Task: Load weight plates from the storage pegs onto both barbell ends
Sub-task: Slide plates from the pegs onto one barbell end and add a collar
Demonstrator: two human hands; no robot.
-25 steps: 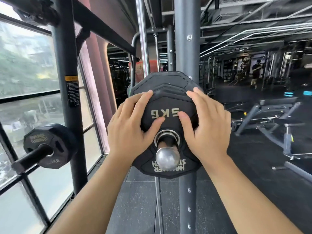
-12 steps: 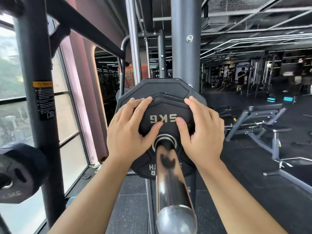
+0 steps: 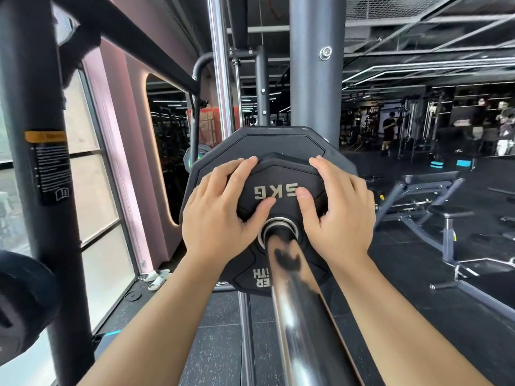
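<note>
Pressing on the small black rubber-coated weight plate [image 3: 278, 174], marked 5KG, both hands were found spread wide and flat on its face. The left hand [image 3: 217, 218] covered the left half and the right hand [image 3: 340, 218] the right half, with the thumbs pointing inward above the hub. Neither hand gripped the rim; the fingers [image 3: 239, 168] lay nearly straight across its upper edge. The plate sat threaded on the polished chrome barbell sleeve [image 3: 301, 316], well inboard of the sleeve's end. It was close against or touching the larger black angular-rimmed plate [image 3: 267, 143] behind it; whether any gap was left could not be told from this view.

Assessment of handling: the small plate was judged rigid and dense but light for its class, manageable by one hand. Its matt coating should give a sure hold. The steel-ringed bore should slide freely on the smooth sleeve, yet would likely bind if pushed off-square. Even pressure either side of the hub, as placed, was considered correct. For lifting, opposite edges of the rim were the preferred hold. Fingertips overhanging the rim risked pinching between the two plates.

Another dark plate [image 3: 19, 296], blurred, was noted low on the left beside the grey steel upright [image 3: 36, 107].
</note>
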